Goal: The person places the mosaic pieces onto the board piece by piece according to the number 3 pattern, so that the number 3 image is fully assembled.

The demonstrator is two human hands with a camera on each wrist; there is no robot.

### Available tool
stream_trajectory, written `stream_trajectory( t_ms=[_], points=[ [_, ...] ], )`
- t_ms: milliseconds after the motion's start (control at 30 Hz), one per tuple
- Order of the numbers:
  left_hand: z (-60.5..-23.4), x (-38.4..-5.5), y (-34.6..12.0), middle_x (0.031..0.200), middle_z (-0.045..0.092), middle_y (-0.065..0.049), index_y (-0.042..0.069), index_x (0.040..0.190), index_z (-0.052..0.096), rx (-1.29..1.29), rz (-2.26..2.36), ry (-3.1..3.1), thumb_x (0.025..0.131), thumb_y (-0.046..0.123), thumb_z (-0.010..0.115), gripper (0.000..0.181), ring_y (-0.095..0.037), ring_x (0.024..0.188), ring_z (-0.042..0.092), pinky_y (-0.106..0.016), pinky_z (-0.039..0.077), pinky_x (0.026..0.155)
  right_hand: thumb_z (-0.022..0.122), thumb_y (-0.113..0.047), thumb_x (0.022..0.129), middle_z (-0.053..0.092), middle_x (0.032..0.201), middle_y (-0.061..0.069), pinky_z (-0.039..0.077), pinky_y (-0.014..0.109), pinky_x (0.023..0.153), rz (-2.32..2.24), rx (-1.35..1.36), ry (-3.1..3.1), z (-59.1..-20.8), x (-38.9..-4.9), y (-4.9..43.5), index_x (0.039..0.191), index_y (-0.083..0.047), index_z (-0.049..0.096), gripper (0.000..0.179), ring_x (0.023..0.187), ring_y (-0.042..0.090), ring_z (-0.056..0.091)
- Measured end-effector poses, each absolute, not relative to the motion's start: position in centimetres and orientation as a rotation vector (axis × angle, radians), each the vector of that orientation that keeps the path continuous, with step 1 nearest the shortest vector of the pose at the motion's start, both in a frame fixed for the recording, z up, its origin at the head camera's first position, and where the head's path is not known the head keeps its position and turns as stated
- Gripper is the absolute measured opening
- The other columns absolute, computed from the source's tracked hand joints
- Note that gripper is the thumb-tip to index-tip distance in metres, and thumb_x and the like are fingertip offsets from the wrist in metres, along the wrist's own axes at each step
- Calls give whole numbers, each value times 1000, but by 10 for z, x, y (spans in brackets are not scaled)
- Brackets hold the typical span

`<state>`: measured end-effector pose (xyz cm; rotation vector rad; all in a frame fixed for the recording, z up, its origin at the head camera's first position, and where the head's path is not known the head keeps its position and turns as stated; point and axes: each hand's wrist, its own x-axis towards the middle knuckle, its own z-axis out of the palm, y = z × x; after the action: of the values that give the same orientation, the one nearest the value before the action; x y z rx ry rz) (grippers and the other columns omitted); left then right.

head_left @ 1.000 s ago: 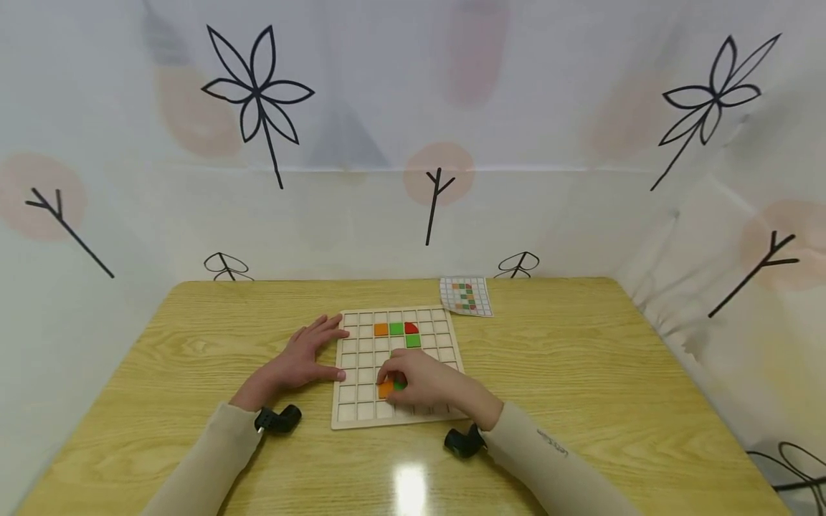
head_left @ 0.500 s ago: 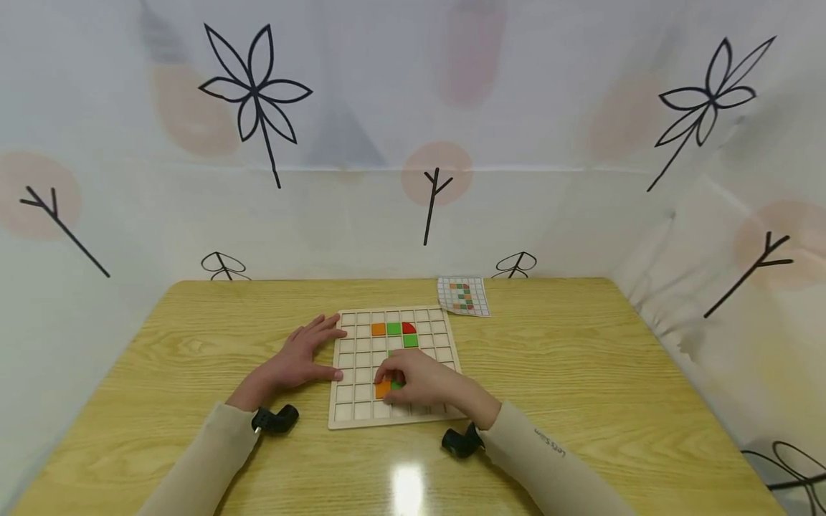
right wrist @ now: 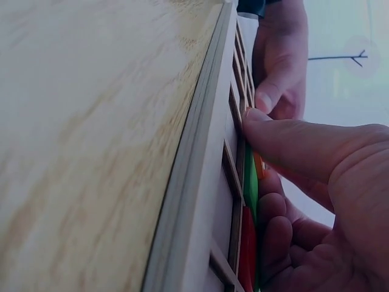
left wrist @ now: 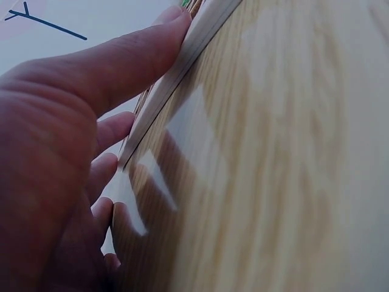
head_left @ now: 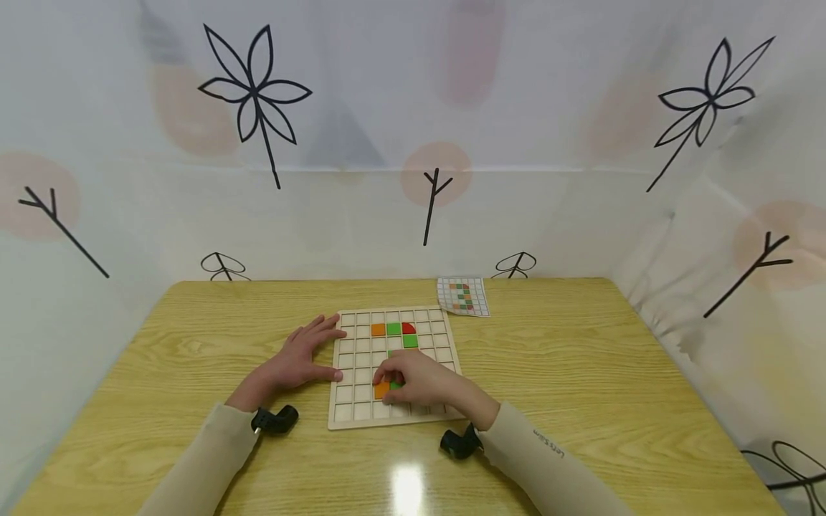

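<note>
A wooden grid board (head_left: 363, 416) lies on the table. My left hand (head_left: 298, 362) rests at its left edge, fingers spread, with the thumb (left wrist: 140, 52) touching the rim in the left wrist view. Over the lower middle cells, my right hand (head_left: 419, 380) pinches an orange tile (head_left: 382, 390) between thumb and fingers. Beside it a green tile (right wrist: 250, 182) and a red tile (right wrist: 246, 249) show in the right wrist view. Higher on the board are another orange tile (head_left: 378, 330), green tiles (head_left: 394, 329) and a red rounded tile (head_left: 409, 328). My right hand hides some cells.
A paper card (head_left: 464, 297) printed with a coloured grid pattern lies behind the board's far right corner. The wooden table (head_left: 568, 358) stretches to both sides. A patterned white cloth (head_left: 361, 222) hangs behind it.
The whole head view has shifted very slightly. Both hands keep nearly the same places on the board, the right one staying on the orange tile.
</note>
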<state>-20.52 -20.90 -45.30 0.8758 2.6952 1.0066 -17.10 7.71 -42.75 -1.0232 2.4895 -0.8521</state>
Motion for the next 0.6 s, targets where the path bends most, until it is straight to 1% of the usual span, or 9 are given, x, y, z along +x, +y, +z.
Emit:
stream_trajectory(
  t_ms=[267, 600],
  points=[
    [-451, -204, -209, 163, 23, -12, 11, 142, 53, 869, 1011, 2693, 83, 43, 80, 73, -39, 150, 8, -64, 3, 114, 79, -18, 88, 57, 89, -9, 46, 22, 71, -864, -1011, 2488, -427, -171, 77, 106, -18, 73, 18, 78, 7, 51],
    [-455, -206, -210, 163, 23, -12, 11, 142, 53, 878, 1011, 2689, 83, 44, 79, 73, -39, 150, 8, -65, 3, 113, 80, -23, 87, 56, 88, -10, 45, 23, 72, -848, -971, 2508, -427, -168, 75, 107, -21, 74, 21, 79, 6, 51]
  ],
)
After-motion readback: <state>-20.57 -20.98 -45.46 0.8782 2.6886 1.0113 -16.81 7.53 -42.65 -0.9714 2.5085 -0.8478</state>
